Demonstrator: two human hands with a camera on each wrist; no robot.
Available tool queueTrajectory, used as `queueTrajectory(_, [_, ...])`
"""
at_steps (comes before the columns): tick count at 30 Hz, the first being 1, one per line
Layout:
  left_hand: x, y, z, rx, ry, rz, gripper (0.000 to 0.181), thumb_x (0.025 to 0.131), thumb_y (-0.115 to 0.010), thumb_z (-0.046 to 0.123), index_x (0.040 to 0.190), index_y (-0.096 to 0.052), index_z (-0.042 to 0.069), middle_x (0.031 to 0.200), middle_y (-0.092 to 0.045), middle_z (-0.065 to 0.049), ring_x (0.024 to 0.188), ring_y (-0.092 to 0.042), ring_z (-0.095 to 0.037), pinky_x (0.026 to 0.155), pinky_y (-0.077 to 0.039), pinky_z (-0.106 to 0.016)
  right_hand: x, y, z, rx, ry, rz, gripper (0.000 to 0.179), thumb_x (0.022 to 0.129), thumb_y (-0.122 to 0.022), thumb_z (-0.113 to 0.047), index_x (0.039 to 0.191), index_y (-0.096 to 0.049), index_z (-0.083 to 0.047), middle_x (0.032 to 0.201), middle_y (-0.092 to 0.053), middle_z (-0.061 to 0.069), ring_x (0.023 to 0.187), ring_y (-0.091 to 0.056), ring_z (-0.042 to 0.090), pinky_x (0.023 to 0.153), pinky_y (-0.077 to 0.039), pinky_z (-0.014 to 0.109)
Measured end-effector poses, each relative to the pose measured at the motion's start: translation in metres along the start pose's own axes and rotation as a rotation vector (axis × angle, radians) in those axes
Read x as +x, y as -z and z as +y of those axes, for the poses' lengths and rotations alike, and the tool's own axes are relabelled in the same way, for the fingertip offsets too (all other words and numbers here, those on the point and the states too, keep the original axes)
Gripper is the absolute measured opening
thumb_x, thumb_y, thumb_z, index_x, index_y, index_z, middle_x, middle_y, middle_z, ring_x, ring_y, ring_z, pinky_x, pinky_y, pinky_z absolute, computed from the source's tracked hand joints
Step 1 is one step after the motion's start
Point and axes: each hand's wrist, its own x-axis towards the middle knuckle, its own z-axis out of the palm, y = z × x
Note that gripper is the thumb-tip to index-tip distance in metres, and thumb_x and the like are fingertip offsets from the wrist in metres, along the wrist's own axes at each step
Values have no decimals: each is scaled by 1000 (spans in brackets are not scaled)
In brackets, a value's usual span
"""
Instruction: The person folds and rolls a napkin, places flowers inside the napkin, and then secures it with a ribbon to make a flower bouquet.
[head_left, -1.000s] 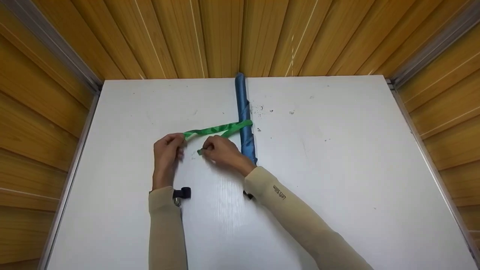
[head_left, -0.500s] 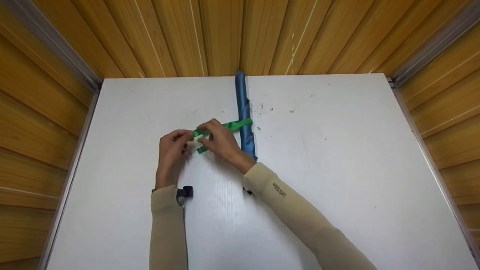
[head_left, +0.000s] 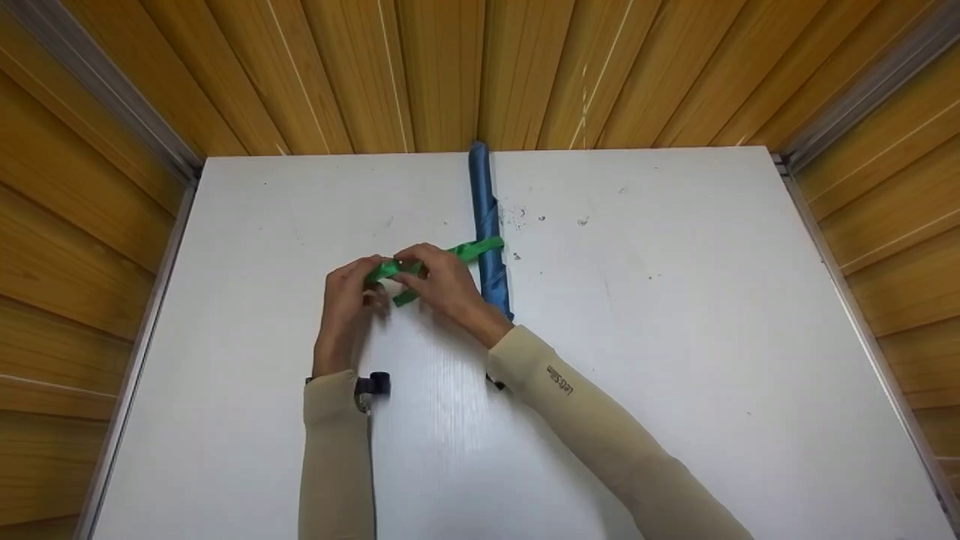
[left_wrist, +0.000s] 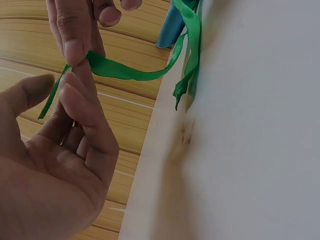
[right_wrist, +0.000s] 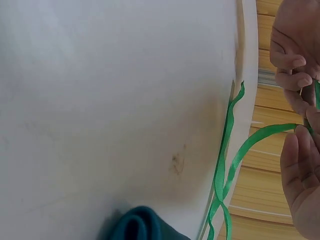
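Note:
A rolled blue satiny cloth (head_left: pixel 491 225) lies lengthwise on the white table (head_left: pixel 675 300), and its coiled end (right_wrist: pixel 135 227) shows in the right wrist view. Around it runs a green ribbon (head_left: pixel 491 244), both tails leading left. My right hand (head_left: pixel 442 281) pinches one tail (left_wrist: pixel 132 73) between thumb and finger. Close on its left is my left hand (head_left: pixel 349 296), palm up in the left wrist view, with bent fingers. There, the ribbon's short end (left_wrist: pixel 48 100) passes between its parted thumb and fingers. The other tail (right_wrist: pixel 227 125) lies loose near the tabletop.
Yellow wood-patterned panels (head_left: pixel 442 75) stand along the back and both sides of the table. Small dark marks (head_left: pixel 583 221) show on its surface. A dark wrist-worn device (head_left: pixel 375 384) sits at the left cuff.
My right hand has left the lower tail and moved up to pinch the upper one. My left hand has shifted slightly right, and its thumb and fingers now stand apart. The blue roll stays put.

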Motion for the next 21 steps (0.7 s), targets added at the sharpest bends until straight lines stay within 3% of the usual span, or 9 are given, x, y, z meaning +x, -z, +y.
queueTrajectory(4, [-1,-3,1,-112,-6,-14,43,110,-52,28,100,-81,-1,83,-74,-15,59,-63,-16,53,-54,-27,0,1,0,37,9,60,17,100,-76,-8,116,-76,-1,107,-78,10,86,-70,19,75,-54,25])
queueTrajectory(8, [-1,-8,-1,-156,-51,-39,54,113,-43,34,100,-81,-2,88,-75,-11,60,-62,-16,51,-53,-25,0,5,1,81,11,96,13,101,-72,-5,113,-77,-1,106,-77,8,90,-71,17,78,-55,26])
queueTrajectory(12, [-3,-19,-3,-189,-91,-5,56,114,-43,40,99,-80,1,86,-73,-11,60,-60,-15,51,-51,-25,0,13,1,125,1,135,13,102,-71,-6,112,-78,-2,105,-76,7,89,-69,16,78,-55,27])
queueTrajectory(15, [-3,-29,-6,-157,-109,32,50,113,-50,40,100,-78,1,86,-72,-11,62,-58,-14,53,-48,-23,1,21,1,149,-9,167,12,102,-71,-6,112,-78,-3,103,-75,6,86,-67,15,76,-54,28])
queueTrajectory(21, [-3,-45,-11,12,-118,65,32,107,-65,29,104,-76,-1,90,-71,-11,66,-56,-16,56,-45,-23,1,39,-1,170,-23,220,14,103,-70,-6,114,-78,-5,103,-74,3,82,-64,15,74,-54,31])
